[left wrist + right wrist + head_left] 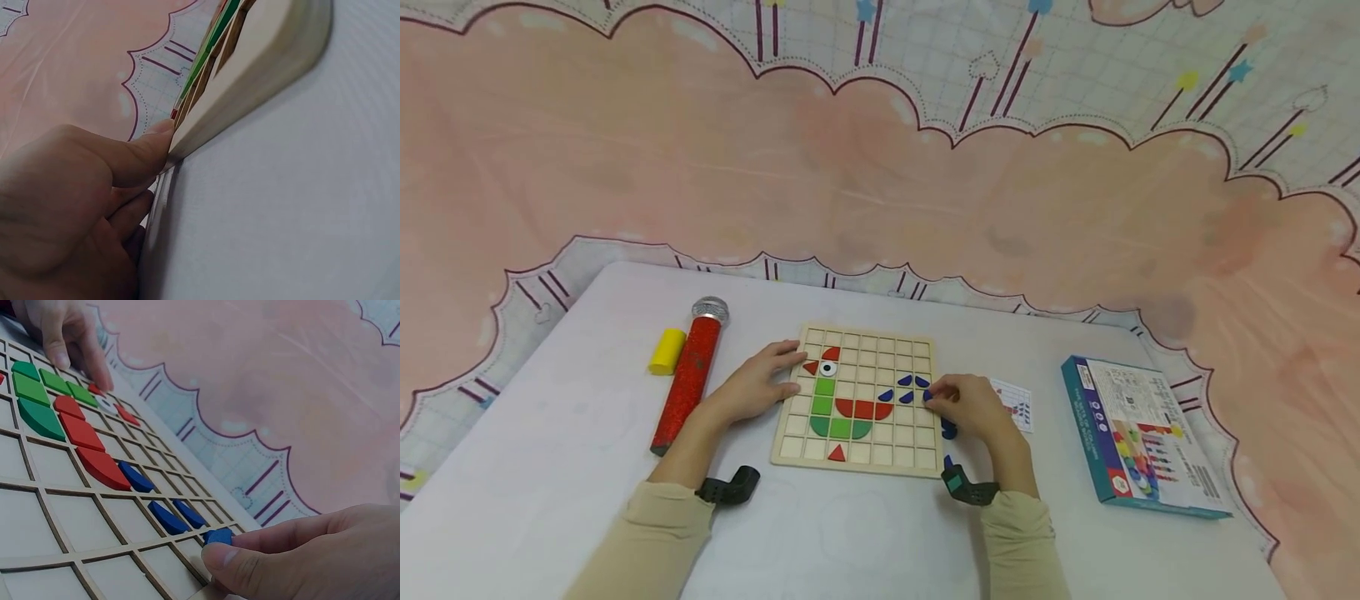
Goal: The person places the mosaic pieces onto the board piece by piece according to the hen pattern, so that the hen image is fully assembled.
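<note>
A wooden grid board (880,458) lies on the white table, with red, green and blue pieces and an eye piece (827,367) forming a bird-like figure. My left hand (756,379) rests on the board's left edge, fingers stretched out; its thumb presses the side of the frame in the left wrist view. At the opposite edge, my right hand (966,404) pinches a small blue piece (218,536) between thumb and forefinger, close over the grid. Several similar blue pieces, one of them a leaf-shaped blue piece (167,517), lie in cells beside it.
More blue pieces (949,429) lie right of the board, partly hidden by my right arm. A printed card (1018,408) sits behind that hand. Farther right is a flat box (1150,437). A red microphone (688,383) and a yellow cylinder (667,352) lie at left.
</note>
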{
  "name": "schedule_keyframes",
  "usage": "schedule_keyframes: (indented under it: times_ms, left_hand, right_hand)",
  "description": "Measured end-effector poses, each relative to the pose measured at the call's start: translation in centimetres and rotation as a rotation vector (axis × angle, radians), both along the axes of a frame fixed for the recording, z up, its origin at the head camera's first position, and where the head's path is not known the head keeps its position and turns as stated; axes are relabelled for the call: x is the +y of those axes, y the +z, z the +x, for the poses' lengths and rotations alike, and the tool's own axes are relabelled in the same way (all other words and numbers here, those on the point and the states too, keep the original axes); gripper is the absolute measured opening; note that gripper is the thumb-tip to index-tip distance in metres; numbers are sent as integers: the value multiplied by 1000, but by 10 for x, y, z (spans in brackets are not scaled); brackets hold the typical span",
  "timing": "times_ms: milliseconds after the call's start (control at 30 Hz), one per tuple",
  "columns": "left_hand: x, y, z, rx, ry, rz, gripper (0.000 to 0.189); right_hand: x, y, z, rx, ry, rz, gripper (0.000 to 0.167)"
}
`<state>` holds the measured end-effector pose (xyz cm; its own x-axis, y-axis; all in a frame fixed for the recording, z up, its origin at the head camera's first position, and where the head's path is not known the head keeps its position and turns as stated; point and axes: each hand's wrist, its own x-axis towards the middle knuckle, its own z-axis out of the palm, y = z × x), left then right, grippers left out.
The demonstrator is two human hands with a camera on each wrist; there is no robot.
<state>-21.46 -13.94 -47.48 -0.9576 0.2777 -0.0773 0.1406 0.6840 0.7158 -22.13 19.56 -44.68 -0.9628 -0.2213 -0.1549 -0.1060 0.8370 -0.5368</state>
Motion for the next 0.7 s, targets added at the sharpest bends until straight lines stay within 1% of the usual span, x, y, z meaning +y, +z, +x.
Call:
schedule_keyframes:
  times_ms: [233,433,567,700]
  left_hand:
    - [2,2,3,-23,3,-4,58]
    - [2,-2,4,-33,0,-15,58]
    - [1,-3,4,-16,-7,-17,58]
    - [1,0,2,-6,-1,-18,57]
  right_hand:
    - [-1,-2,3,-16,-4,-5,15]
    - [-2,-3,4,-20,-3,4,14]
    - [-3,-3,5,-11,-7,5,12]
    - [-4,-1,4,6,-1,6,11]
